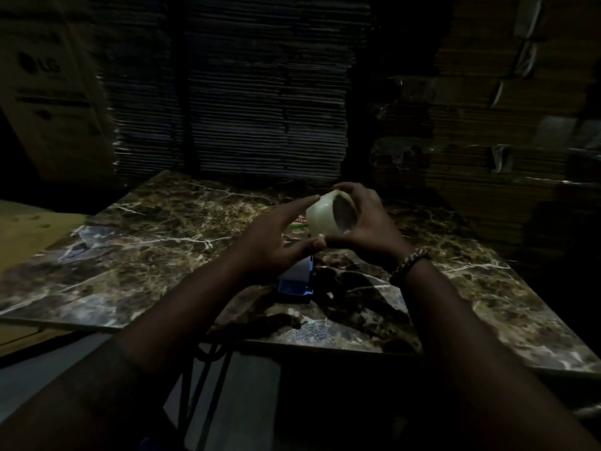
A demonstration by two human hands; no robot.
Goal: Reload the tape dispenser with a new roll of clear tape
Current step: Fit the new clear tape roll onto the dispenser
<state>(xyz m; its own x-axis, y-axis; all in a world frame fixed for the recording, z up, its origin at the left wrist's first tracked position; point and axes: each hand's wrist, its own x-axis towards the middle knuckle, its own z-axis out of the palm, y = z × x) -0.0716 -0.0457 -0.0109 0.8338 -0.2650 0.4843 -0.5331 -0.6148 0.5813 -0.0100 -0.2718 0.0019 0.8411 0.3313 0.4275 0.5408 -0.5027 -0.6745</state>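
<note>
Dim marble table (169, 229): right hand (364, 222) grips the tape roll (328, 216) at center frame, core facing right; left hand (276, 242) open alongside, dispenser (294, 281) just below.

Light: very dim; a weak glow on the marble table (156, 229) centre.
Shadows: arms and lower corners nearly black.
Blur: soft, grainy.
Edges: wide-angle bending.

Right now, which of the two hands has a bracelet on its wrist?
The right hand, the one gripping the tape roll, wears a beaded bracelet. The left hand has a bare wrist.
</note>
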